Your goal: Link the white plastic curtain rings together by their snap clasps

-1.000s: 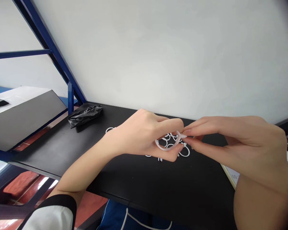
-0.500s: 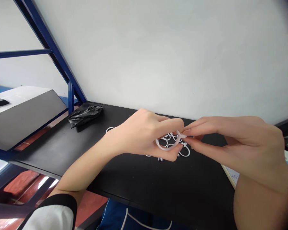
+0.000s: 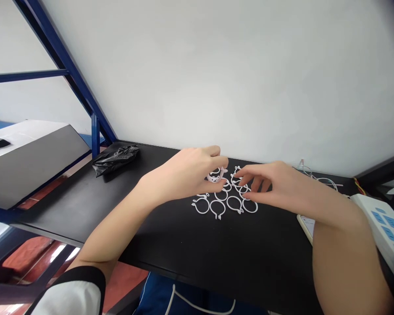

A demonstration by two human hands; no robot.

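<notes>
My left hand (image 3: 187,175) reaches over the black table (image 3: 170,245) and pinches a white plastic ring (image 3: 216,176) between thumb and fingers, just above a cluster of several white rings (image 3: 226,202) lying flat. To the right, my right hand (image 3: 269,186) hovers over the same cluster with fingers loosely curled and apart, its fingertips close to the rings and holding nothing.
A crumpled black plastic bag (image 3: 115,158) lies at the table's back left, beside a blue metal frame (image 3: 72,74). A white power strip (image 3: 385,227) and a phone-like slab (image 3: 307,225) sit at the right edge. The white wall runs behind the table.
Both hands have moved away from me toward the ring cluster. My right hand has let go of the ring; my left hand still holds it, now lower and farther back.
</notes>
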